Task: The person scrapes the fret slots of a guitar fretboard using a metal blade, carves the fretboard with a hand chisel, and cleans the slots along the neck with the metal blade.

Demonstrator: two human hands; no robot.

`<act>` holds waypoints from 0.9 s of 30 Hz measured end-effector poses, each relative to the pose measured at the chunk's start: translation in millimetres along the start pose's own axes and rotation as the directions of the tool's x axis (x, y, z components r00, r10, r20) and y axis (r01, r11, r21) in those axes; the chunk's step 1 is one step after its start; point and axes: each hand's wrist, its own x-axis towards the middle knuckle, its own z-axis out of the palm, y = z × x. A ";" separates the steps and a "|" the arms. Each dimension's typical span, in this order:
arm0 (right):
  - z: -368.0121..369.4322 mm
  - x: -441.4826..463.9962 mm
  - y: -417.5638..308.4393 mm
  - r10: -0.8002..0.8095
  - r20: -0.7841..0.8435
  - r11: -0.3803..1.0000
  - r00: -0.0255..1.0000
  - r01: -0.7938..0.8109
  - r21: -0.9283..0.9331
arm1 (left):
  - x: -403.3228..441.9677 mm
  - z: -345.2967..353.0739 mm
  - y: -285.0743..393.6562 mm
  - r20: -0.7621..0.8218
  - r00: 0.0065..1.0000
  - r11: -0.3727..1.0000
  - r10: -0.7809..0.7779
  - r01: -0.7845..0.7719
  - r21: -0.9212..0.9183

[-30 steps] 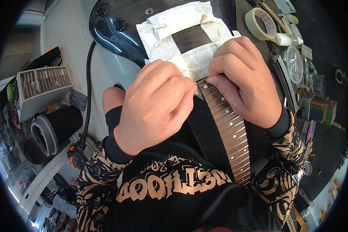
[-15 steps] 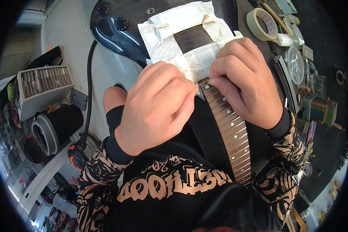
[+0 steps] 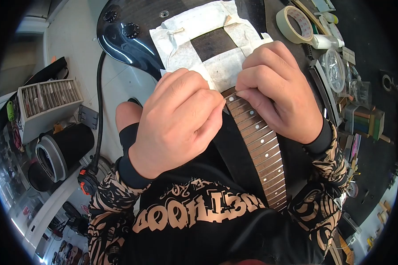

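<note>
A dark guitar body (image 3: 141, 51) lies ahead of me, with white masking paper (image 3: 223, 73) taped around a bare dark rectangle. Its brown fretboard (image 3: 260, 152), with metal frets and white dots, runs down toward my lap. My left hand (image 3: 177, 123) is closed in a pinch beside the left edge of the upper fretboard; whatever its fingers hold is hidden. Across from it, my right hand (image 3: 281, 95) is also pinched, thumb and forefinger at the fretboard's upper end, near the paper's lower edge. Anything between those fingertips is too small to name.
A roll of masking tape (image 3: 284, 31) lies on the dark workbench (image 3: 367, 185) at right, beside a white bottle (image 3: 325, 42) and clear plastic containers. On the left stand a white rack of thin packets (image 3: 48, 101), a black bin (image 3: 70, 145) and a black hose (image 3: 100, 101).
The whole view has shifted a little, so the guitar and surroundings sit slightly farther left. Both hands keep their pinched shape and have hardly moved.
</note>
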 end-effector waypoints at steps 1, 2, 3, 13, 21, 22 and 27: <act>-0.2 -0.9 0.0 -0.004 0.005 1.000 1.000 0.004 0.000 | 0.4 -0.4 0.2 0.012 1.000 1.000 0.000 0.000 -0.003; -0.1 -1.4 -0.1 -0.002 0.002 1.000 1.000 0.002 0.000 | 0.7 -1.3 0.1 0.023 1.000 1.000 -0.001 0.001 -0.006; 0.4 -1.6 -0.4 0.000 -0.001 1.000 1.000 0.000 0.000 | 1.2 -2.0 0.3 0.034 0.999 1.000 -0.002 0.003 -0.008; 7.5 2.8 -3.5 0.055 -0.041 0.997 0.998 -0.056 -0.044 | 7.2 0.4 -1.3 -0.003 1.000 1.000 -0.016 0.016 -0.009; 6.0 1.1 -3.1 -0.011 -0.051 0.999 0.999 0.009 -0.033 | 4.0 -1.3 -1.5 0.038 0.999 0.999 0.008 -0.007 -0.036; 6.5 1.5 -3.2 -0.002 -0.050 0.999 0.999 0.000 -0.044 | 5.2 -0.7 -2.4 0.032 0.999 1.000 0.013 -0.012 -0.026; 7.1 2.1 -4.4 0.054 -0.055 0.997 0.997 -0.057 -0.054 | 7.8 -0.2 -2.7 0.004 1.000 1.000 0.001 -0.001 -0.013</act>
